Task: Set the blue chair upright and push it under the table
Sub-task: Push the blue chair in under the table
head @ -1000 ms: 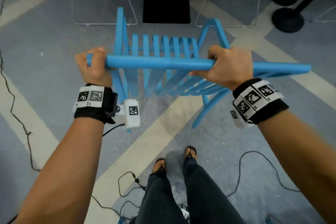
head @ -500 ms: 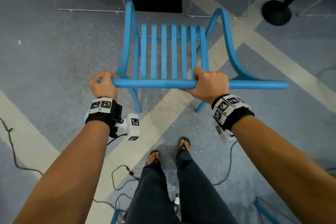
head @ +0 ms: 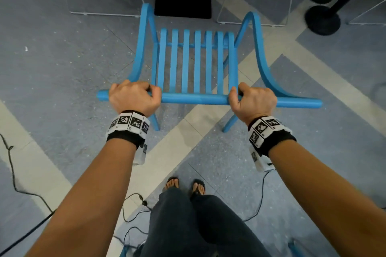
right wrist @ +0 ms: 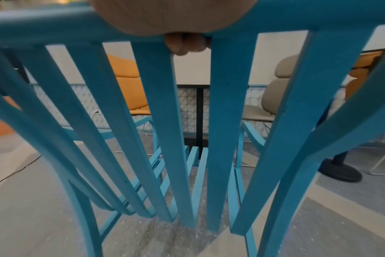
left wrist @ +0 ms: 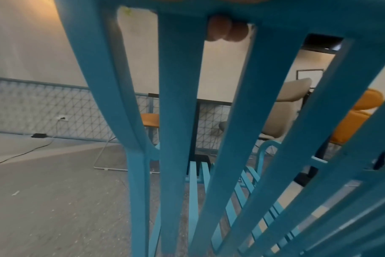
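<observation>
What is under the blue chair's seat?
Through the slats of the blue chair, only speckled grey floor and a pale stripe show. The slats themselves hide narrow strips of floor.

Legible text, labels, brands, numbers: none found in any view.

Markings present, not readable as text: black-and-white square coded tags on the left wristband [head: 129, 124], on the right wristband [head: 266, 131], and on the white camera housings under each wrist. The blue chair [head: 196, 62] carries no visible label or brand.
</observation>
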Available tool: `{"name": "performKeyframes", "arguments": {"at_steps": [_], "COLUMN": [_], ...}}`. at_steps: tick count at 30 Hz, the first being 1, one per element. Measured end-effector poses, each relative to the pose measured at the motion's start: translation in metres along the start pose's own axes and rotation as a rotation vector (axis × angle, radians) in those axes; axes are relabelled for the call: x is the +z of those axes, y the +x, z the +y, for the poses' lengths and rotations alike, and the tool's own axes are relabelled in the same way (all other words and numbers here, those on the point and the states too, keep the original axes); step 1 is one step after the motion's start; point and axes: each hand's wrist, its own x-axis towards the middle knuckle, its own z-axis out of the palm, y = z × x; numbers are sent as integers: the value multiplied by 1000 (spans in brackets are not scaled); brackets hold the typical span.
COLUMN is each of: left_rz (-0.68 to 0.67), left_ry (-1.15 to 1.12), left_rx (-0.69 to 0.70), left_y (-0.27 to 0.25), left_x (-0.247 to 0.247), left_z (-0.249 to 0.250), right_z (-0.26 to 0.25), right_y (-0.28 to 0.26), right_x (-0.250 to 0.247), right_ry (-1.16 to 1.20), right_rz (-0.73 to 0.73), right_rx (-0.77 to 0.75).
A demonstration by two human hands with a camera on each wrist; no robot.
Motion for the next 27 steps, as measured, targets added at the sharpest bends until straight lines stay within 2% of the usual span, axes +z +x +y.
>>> {"name": "performKeyframes", "arguments": {"at_steps": [8,20,27], "left_rz": [24,17,-15], "left_ry": [-17,-17,10], "left_rx": [-36,-78,-40], "left_y": [78,262,365], "left_x": [16,53,72], "left_z": [11,6,5], "right_z": [-3,-33,-51], "right_y": [84,266,365], "right_x": [24,74,95], "right_ry": [28,37,45], "right_rz": [20,14,31], "right_rx": [-13,-29,-9]}}
